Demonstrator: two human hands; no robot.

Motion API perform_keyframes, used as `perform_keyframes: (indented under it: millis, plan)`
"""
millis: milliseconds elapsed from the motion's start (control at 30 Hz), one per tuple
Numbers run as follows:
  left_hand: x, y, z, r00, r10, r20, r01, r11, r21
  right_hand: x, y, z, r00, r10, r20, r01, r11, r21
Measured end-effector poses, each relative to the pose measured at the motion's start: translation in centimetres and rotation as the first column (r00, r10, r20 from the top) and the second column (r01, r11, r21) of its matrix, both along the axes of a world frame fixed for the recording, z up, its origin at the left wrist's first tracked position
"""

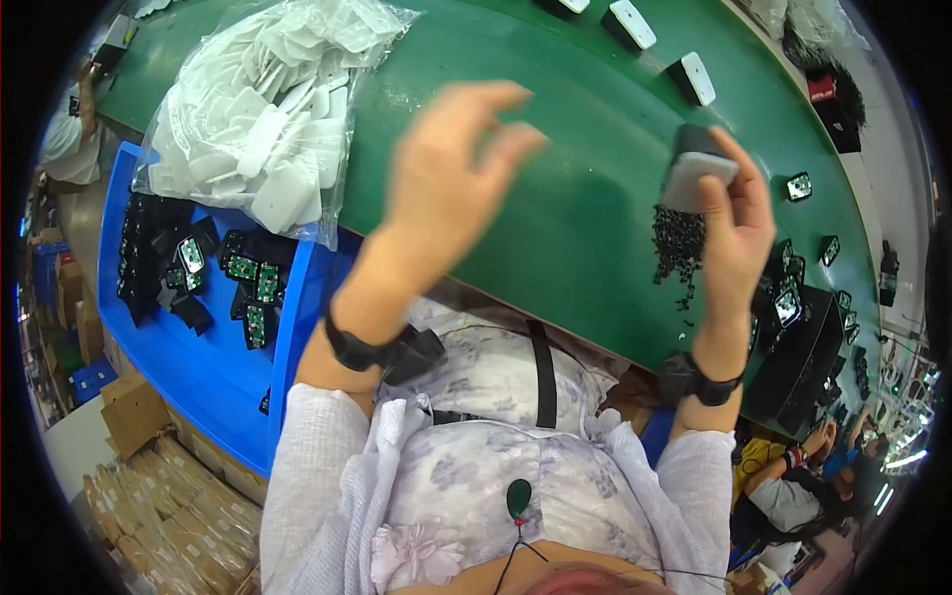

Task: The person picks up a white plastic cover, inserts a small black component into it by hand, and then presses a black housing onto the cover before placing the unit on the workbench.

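In my right hand (742,223) is a small housing (700,177) with a black body and a pale plate, held between thumb and fingers. Just below it on the green table lies a pile of small black screws (674,243), partly hidden by this hand. My left hand (446,169) hovers over the table's middle, smeared by motion. Its thumb and forefinger stand apart, and nothing shows between them. Left of it is a clear bag (342,149) full of white plastic plates.
A blue bin (290,327) at left holds black housings with green circuit boards. Several black-and-white housings (691,79) stand at the far edge. More open housings (798,186) and a black box (801,362) are at right. Other people work at both sides.
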State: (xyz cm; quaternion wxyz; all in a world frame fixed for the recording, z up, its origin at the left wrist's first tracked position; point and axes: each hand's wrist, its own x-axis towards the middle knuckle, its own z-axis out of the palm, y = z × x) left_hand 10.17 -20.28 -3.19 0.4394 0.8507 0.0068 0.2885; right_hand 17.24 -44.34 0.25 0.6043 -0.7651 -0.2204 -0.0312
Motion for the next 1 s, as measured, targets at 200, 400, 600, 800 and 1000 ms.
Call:
perform_keyframes:
  millis: [200, 400, 600, 800, 1000]
  plan:
    - [-1.9, 15.0, 0.0, 0.793, 0.589, -0.159, -0.397, 0.696, 0.598, 9.6, -5.5, 0.4, 0.996, -0.083, 0.045, 0.091, 0.967, -0.239]
    - [-2.2, 14.9, -0.3, 0.828, 0.509, -0.234, -0.123, 0.572, 0.811, 18.2, -8.1, -3.0, 0.996, -0.085, 0.019, 0.083, 0.87, -0.486]
    - [-1.6, 14.8, 0.2, 0.658, 0.691, -0.3, -0.129, 0.496, 0.858, 21.0, -8.5, -3.5, 0.962, 0.068, -0.263, -0.21, 0.801, -0.56]
    - [-0.3, 14.5, 0.2, 0.567, 0.78, -0.264, -0.113, 0.391, 0.914, 22.4, -11.2, -3.2, 0.967, 0.001, -0.256, -0.169, 0.752, -0.637]
    - [-2.5, 14.4, -0.1, 0.634, 0.746, -0.205, -0.192, 0.409, 0.892, 20.9, -10.0, -3.6, 0.985, -0.054, -0.163, -0.053, 0.805, -0.59]
